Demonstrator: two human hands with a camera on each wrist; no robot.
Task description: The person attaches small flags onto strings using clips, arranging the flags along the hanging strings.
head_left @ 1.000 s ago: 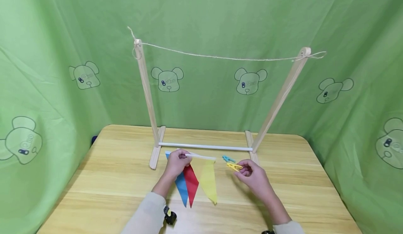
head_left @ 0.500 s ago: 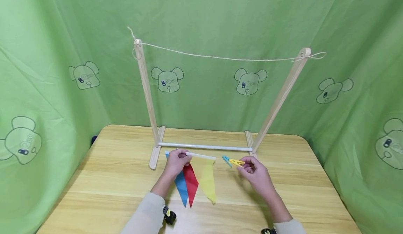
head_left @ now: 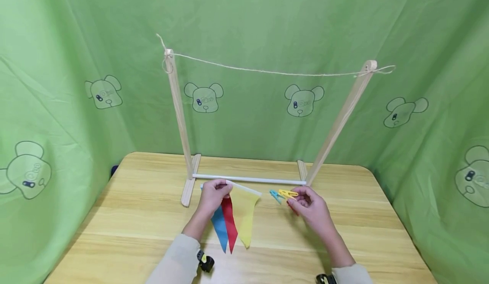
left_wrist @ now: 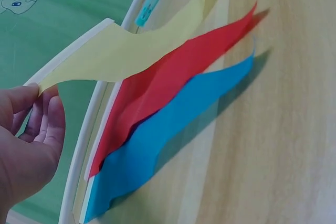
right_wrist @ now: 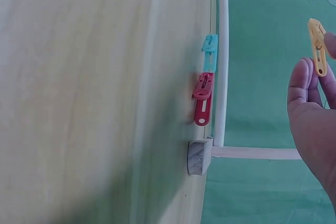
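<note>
My left hand [head_left: 212,195] pinches a yellow triangular flag [head_left: 243,216] by one corner of its white top strip. In the left wrist view, that flag is raised above a red flag [left_wrist: 149,98] and a blue flag [left_wrist: 168,124], which lie side by side on the table. A yellow clothespin [right_wrist: 317,45] is held between the thumb and fingers of my right hand [head_left: 314,209]. Below it, a light-blue clothespin [right_wrist: 210,51] and a red clothespin [right_wrist: 203,98] lie end to end on the table; in the head view the right fingers partly hide the red one.
Behind the hands stands a wooden frame with a left post [head_left: 178,114], a right post [head_left: 341,120] and a white lower rod [head_left: 248,178]. A thin string [head_left: 259,70] sags between the post tops. Green cloth [head_left: 244,21] surrounds the wooden table [head_left: 133,216].
My right hand has lifted the yellow clothespin slightly away from me and to the right, uncovering part of the red one. The yellow flag has tilted up at its left end, its tip swinging left.
</note>
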